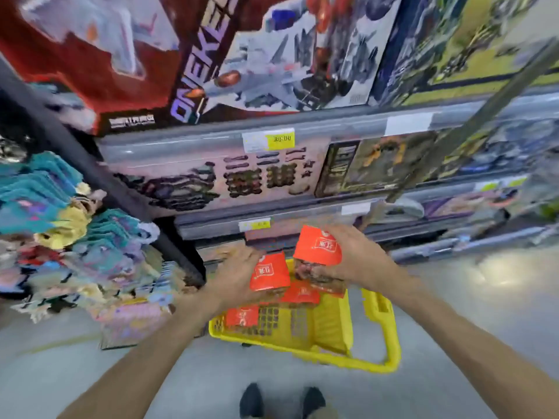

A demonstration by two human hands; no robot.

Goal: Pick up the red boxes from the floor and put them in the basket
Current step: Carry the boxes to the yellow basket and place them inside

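A yellow plastic basket (332,328) stands on the floor in front of my feet. Two red boxes lie inside it, one (242,316) at its left and one (302,294) at the far end. My left hand (233,276) grips a red box (269,272) above the basket's far left. Just above the basket's far edge, my right hand (354,255) holds another red box (317,246), slightly higher. The picture is blurred.
Shelves with large toy boxes (272,176) rise right behind the basket. A rack of colourful packets (60,231) and a leaning pink box (133,322) stand to the left. Grey floor (484,297) spreads to the right. My shoes (281,400) are near the bottom edge.
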